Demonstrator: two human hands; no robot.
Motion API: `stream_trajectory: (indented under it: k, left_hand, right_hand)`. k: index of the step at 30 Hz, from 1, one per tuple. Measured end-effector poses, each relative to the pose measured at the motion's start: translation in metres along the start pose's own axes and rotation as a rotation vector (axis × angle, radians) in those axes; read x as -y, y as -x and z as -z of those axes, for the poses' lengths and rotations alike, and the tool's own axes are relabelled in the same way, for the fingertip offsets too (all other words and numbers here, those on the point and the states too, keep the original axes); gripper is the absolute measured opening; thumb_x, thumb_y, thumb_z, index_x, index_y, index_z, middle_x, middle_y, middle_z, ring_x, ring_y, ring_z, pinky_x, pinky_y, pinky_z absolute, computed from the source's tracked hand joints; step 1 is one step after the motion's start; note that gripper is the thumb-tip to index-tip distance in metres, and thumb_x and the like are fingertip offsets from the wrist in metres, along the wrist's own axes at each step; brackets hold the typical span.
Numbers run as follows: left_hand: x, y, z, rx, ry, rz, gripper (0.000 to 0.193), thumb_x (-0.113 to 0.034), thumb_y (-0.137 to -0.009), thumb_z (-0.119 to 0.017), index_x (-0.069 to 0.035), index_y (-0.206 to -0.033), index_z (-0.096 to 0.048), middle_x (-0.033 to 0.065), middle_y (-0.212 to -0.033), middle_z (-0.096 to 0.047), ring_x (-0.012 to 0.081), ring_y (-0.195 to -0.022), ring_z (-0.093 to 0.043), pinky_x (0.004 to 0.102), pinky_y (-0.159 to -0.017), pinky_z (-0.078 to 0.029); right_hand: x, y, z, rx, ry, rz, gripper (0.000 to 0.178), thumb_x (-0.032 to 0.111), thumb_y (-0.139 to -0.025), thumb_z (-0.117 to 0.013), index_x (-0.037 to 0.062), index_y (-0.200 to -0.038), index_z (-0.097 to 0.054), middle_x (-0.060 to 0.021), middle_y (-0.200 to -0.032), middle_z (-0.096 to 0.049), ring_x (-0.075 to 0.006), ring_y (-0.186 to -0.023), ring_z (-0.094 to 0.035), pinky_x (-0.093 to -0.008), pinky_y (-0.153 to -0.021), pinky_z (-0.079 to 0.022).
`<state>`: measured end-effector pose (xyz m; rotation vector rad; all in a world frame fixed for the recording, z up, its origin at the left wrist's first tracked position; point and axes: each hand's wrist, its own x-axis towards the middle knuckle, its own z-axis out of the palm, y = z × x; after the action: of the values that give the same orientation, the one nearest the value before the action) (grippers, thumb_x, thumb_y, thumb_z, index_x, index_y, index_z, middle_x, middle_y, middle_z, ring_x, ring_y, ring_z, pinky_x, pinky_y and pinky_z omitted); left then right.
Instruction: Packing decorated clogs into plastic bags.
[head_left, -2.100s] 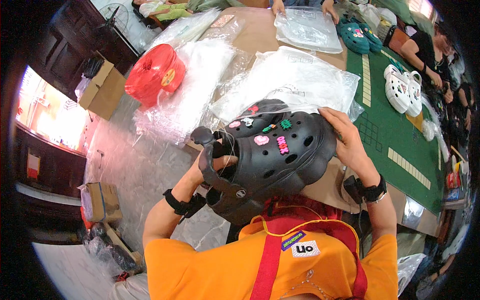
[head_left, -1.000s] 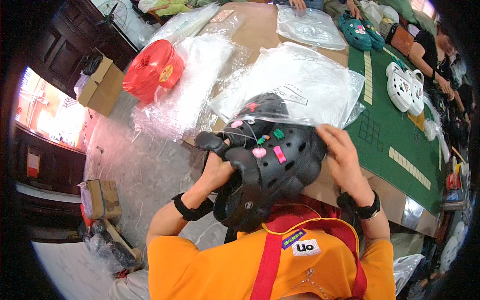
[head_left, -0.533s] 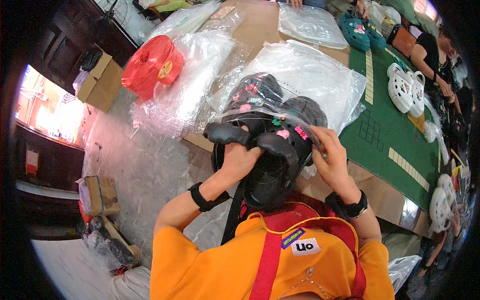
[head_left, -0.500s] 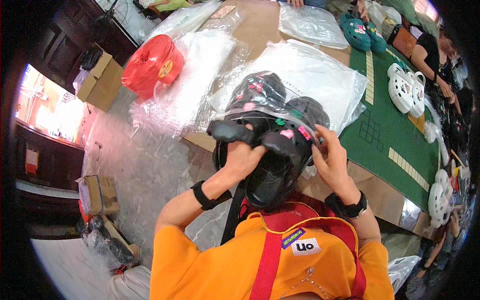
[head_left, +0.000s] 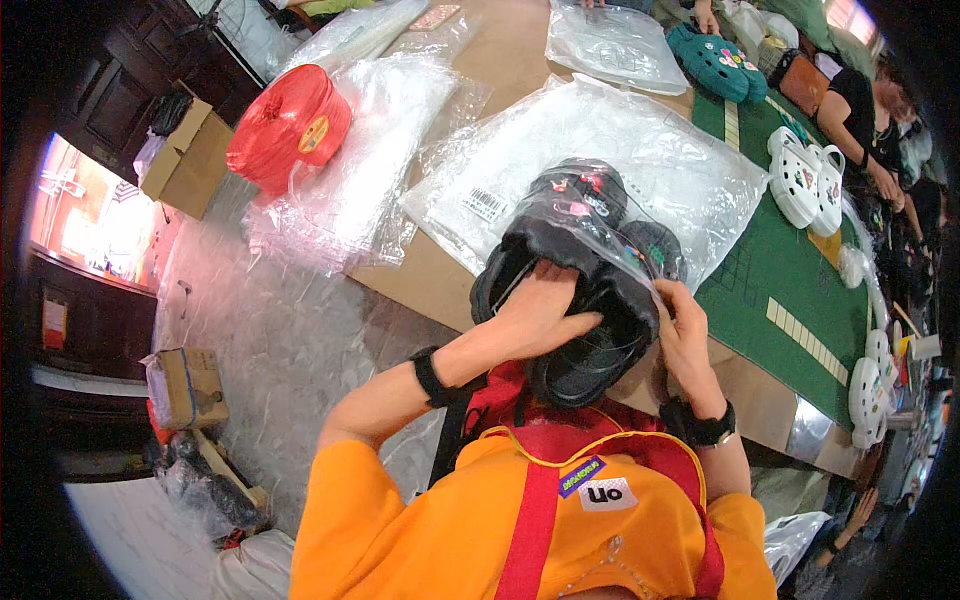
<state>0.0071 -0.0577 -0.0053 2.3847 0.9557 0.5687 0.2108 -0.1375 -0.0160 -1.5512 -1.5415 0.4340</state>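
Black clogs (head_left: 612,285) — toes away, angled rightward

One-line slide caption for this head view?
Left hand holding black clogs, right hand at the edge of the clear bag covering their toes.

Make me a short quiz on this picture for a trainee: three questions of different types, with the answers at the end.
1. Multiple choice: what is the right hand holding? A) a cardboard box; B) the edge of a clear plastic bag; C) a white clog.
2. True or false: the red twine roll lies to the right of the black clogs.
3. Short answer: the left hand has its fingers inside the foot opening of a black clog. Which end of the pair does the clear plastic cover?

Key:
1: B.
2: False; it lies to their left.
3: The toe end.
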Motion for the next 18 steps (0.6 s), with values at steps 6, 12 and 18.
stream_trajectory:
  k: [6,12,18]
  left_hand:
    - [-0.014,0.034,0.063,0.205,0.077,-0.290,0.044,-0.021,-0.082,-0.057,-0.001,-0.120,-0.048,0.0190,-0.102,-0.059,0.0343,-0.093,-0.057,0.0393,-0.084,-0.045]
    - [0.019,0.008,0.097,-0.122,0.304,0.049,0.027,-0.017,-0.085,-0.054,-0.004,-0.109,-0.056,0.0152,-0.094,-0.060,0.0284,-0.086,-0.058,0.0336,-0.075,-0.046]
    - [0.032,0.003,0.078,-0.073,0.221,0.032,0.023,-0.018,-0.083,-0.056,-0.002,-0.100,-0.055,0.0125,-0.101,-0.056,0.0259,-0.096,-0.052,0.0333,-0.085,-0.040]
  right_hand:
    - [0.002,0.003,0.018,0.123,-0.048,-0.181,0.018,0.007,-0.081,-0.059,0.0004,-0.097,-0.056,-0.0114,-0.077,-0.055,-0.0188,-0.070,-0.054,-0.0282,-0.065,-0.043]
    - [0.029,-0.017,0.012,0.110,0.035,-0.078,0.019,0.006,-0.078,-0.061,0.0008,-0.096,-0.058,-0.0122,-0.079,-0.055,-0.0224,-0.069,-0.054,-0.0284,-0.064,-0.043]
    - [0.036,-0.022,0.014,0.128,0.089,-0.019,0.019,0.006,-0.078,-0.060,0.0014,-0.096,-0.058,-0.0120,-0.082,-0.056,-0.0235,-0.071,-0.056,-0.0293,-0.065,-0.044]
